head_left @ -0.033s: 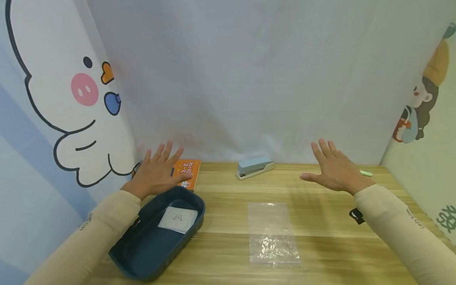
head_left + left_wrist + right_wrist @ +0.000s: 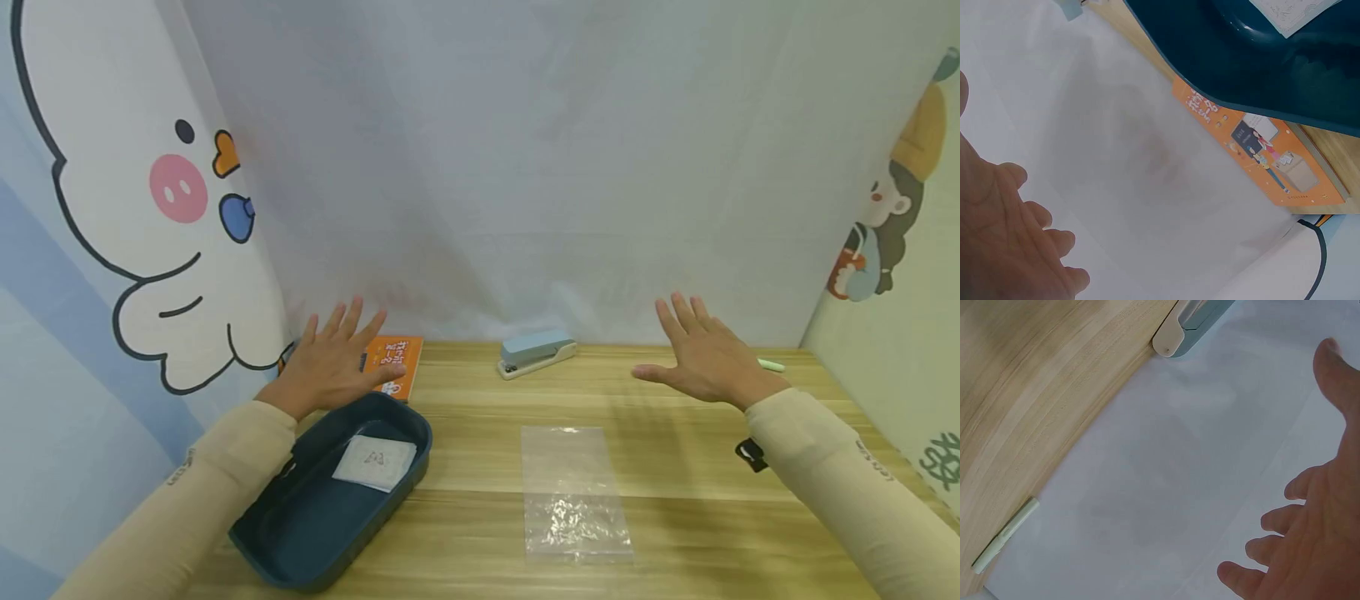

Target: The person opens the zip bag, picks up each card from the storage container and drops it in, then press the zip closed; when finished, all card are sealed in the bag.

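Note:
My left hand [image 2: 326, 367] is held up with its fingers spread, overlapping the back end of a dark blue plastic bin [image 2: 300, 542] in the head view. Inside the bin lies a white square packet [image 2: 375, 462] with a printed mark. Beyond that hand is an orange book [image 2: 399, 357], its illustrated cover plainer in the left wrist view. My right hand [image 2: 708, 360] is raised too, fingers spread and thumb out, holding nothing. Between the hands, a light blue and cream stapler [image 2: 536, 352] stands at the table's back edge. Nearer me lies a clear plastic bag [image 2: 573, 492].
A pale green pen-like stick [image 2: 1007, 534] lies by the back edge on the right, partly behind my right hand in the head view. A white curtain [image 2: 495, 183] rises behind the wooden table [image 2: 465, 533]. Printed cloth walls close in both sides.

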Demonstrator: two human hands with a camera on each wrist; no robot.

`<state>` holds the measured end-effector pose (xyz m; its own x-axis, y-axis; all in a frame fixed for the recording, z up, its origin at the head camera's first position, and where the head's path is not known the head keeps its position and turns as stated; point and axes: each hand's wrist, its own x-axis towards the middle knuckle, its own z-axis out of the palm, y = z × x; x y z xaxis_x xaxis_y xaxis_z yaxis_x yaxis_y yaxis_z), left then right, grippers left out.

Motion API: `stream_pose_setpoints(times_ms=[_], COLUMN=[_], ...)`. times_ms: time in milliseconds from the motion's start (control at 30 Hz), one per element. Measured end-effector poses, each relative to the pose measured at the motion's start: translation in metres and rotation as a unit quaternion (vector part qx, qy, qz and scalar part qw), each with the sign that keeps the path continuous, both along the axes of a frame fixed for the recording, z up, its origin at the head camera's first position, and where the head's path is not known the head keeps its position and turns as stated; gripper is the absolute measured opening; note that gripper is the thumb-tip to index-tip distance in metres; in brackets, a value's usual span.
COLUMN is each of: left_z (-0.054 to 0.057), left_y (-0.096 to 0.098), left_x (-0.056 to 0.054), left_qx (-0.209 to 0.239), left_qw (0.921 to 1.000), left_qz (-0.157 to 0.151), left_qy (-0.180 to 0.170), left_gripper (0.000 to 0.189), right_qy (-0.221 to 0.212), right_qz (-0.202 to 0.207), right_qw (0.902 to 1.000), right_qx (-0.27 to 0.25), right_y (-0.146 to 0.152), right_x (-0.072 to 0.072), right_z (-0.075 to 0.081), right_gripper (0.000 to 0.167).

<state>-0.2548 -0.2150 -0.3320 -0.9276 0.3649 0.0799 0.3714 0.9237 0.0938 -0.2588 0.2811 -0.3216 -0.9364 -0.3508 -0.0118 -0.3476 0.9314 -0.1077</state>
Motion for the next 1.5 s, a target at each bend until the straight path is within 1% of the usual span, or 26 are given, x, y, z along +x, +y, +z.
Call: stream_pose_setpoints(times_ms=[300, 433, 500, 567, 700, 800, 900, 1000, 1100, 1200, 1267, 1367, 1433, 1500], left_z=[-0.001, -0.003, -0.006, -0.009, -0.018, -0.025, -0.036, -0.05, -0.066, -0.081, -0.09, -0.102, -0.108, -0.113], left_y=[0.0, 0.006, 0.012, 0.018, 0.034, 0.05, 0.067, 0.085, 0.103, 0.118, 0.126, 0.133, 0.136, 0.138], left_x=[0.001, 0.008, 0.015, 0.026, 0.049, 0.065, 0.08, 0.095, 0.106, 0.115, 0.118, 0.122, 0.125, 0.129], left_qx=[-0.008, -0.034, -0.042, -0.041, -0.016, 0.004, 0.012, 0.021, 0.023, 0.018, 0.024, 0.048, 0.055, 0.06], left_qw=[1.0, 0.9994, 0.999, 0.9988, 0.9992, 0.9978, 0.9951, 0.992, 0.9891, 0.9861, 0.984, 0.981, 0.9801, 0.9798], left_qz=[0.003, 0.004, -0.001, -0.01, -0.037, -0.06, -0.085, -0.106, -0.127, -0.146, -0.159, -0.163, -0.167, -0.161], left_qy=[-0.004, 0.011, 0.019, 0.024, 0.002, -0.028, -0.049, -0.066, -0.071, -0.078, -0.076, -0.094, -0.093, -0.103], left_gripper=[0.092, 0.091, 0.091, 0.092, 0.091, 0.087, 0.083, 0.076, 0.064, 0.052, 0.044, 0.036, 0.032, 0.03], right_qy=[0.0, 0.003, 0.009, 0.02, 0.051, 0.07, 0.089, 0.101, 0.105, 0.098, 0.084, 0.077, 0.076, 0.083], right_qz=[0.001, 0.004, 0.008, 0.013, 0.038, 0.065, 0.099, 0.135, 0.175, 0.219, 0.238, 0.257, 0.255, 0.252], right_qw=[1.0, 0.9999, 0.9998, 0.9996, 0.9979, 0.9954, 0.9911, 0.9856, 0.9789, 0.9709, 0.9676, 0.9633, 0.964, 0.9641], right_qx=[-0.007, -0.011, -0.014, -0.014, -0.008, -0.007, -0.01, -0.015, -0.011, 0.005, 0.013, 0.003, -0.002, -0.003], right_y=[0.001, 0.002, 0.002, 0.0, -0.008, -0.018, -0.031, -0.047, -0.062, -0.074, -0.079, -0.086, -0.089, -0.091], right_x=[0.002, 0.009, 0.014, 0.02, 0.035, 0.05, 0.069, 0.093, 0.114, 0.128, 0.134, 0.138, 0.139, 0.14], right_z=[-0.006, -0.012, -0.016, -0.019, -0.027, -0.038, -0.055, -0.074, -0.091, -0.106, -0.113, -0.123, -0.129, -0.134], right_gripper=[0.107, 0.106, 0.106, 0.105, 0.103, 0.101, 0.097, 0.095, 0.093, 0.085, 0.076, 0.048, 0.03, 0.017])
